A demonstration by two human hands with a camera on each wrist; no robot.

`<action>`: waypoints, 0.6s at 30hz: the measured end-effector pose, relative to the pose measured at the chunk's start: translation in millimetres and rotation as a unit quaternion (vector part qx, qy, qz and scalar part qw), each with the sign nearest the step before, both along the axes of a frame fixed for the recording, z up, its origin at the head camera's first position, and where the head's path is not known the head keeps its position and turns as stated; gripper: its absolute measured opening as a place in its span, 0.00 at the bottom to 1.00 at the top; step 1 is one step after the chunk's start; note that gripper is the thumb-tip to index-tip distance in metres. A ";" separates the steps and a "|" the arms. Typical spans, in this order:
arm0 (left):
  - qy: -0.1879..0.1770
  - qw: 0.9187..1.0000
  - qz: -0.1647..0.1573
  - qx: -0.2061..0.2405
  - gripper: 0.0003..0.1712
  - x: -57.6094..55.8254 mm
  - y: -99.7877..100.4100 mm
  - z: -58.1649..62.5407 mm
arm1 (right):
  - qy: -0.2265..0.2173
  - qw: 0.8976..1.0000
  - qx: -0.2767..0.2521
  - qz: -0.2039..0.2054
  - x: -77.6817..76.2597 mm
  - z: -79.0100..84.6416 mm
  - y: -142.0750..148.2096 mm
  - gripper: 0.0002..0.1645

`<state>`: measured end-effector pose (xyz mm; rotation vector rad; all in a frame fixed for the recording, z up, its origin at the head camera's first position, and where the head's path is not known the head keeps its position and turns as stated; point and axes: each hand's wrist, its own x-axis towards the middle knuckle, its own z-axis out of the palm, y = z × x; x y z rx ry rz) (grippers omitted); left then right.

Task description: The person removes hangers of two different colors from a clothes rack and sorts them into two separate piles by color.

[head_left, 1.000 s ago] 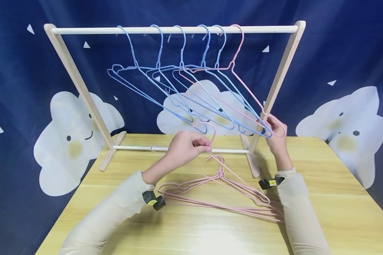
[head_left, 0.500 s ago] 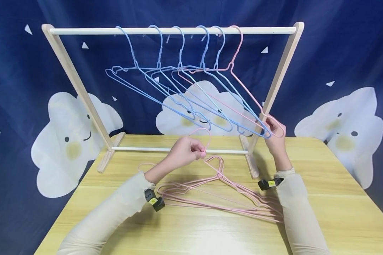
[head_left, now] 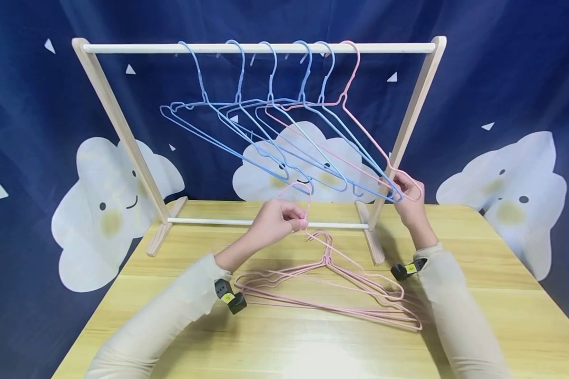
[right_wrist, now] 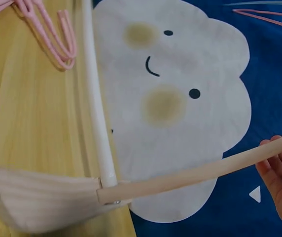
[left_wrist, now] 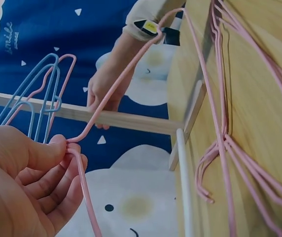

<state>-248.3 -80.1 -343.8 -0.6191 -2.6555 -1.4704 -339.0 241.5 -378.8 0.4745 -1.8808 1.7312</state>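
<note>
My left hand (head_left: 277, 223) pinches a pink wire hanger (head_left: 310, 196) at the base of its hook, between thumb and fingertips. That hanger's hook points up, and its body slants down to the right over several other pink hangers (head_left: 329, 260) stacked on the table. With curled fingers, my right hand (head_left: 410, 202) grips the right wooden post (head_left: 419, 95) of a clothes rack; the post also shows in the right wrist view (right_wrist: 180, 180). Several blue hangers (head_left: 270, 79) and one pink hanger (head_left: 354, 73) hang from the rack's top rod (head_left: 137, 49). The hanging pink one's lower corner overlaps my right hand.
The rack stands at the back of the wooden table (head_left: 170, 326), its feet (head_left: 372, 237) joined by a white lower rod (head_left: 208, 221). Behind hangs a dark blue curtain (head_left: 502, 63) with smiling white clouds. The hanging hangers sit toward the middle and right of the top rod.
My left hand has shifted slightly left, and the pink hanger in it has swivelled, its right side now extending farther over the stack. My right hand keeps its grip on the post.
</note>
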 end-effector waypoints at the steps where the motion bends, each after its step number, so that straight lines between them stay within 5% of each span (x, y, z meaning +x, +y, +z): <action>1: -0.004 1.000 -0.006 0.008 0.02 0.3 1.1 -0.5 | -0.003 1.000 -0.005 0.007 0.2 0.7 0.5 0.19; 7: -0.056 0.998 -0.009 0.022 0.02 -3.7 11.2 -10.6 | -0.020 0.999 0.042 0.012 0.8 5.6 6.7 0.08; 12: -0.134 0.991 -0.001 0.021 0.03 -13.0 23.0 -30.7 | -0.039 0.997 0.060 0.034 7.4 13.0 8.1 0.16; 18: -0.207 0.977 0.008 0.044 0.07 -23.6 38.8 -52.7 | -0.045 0.994 0.096 0.027 14.3 21.3 6.4 0.09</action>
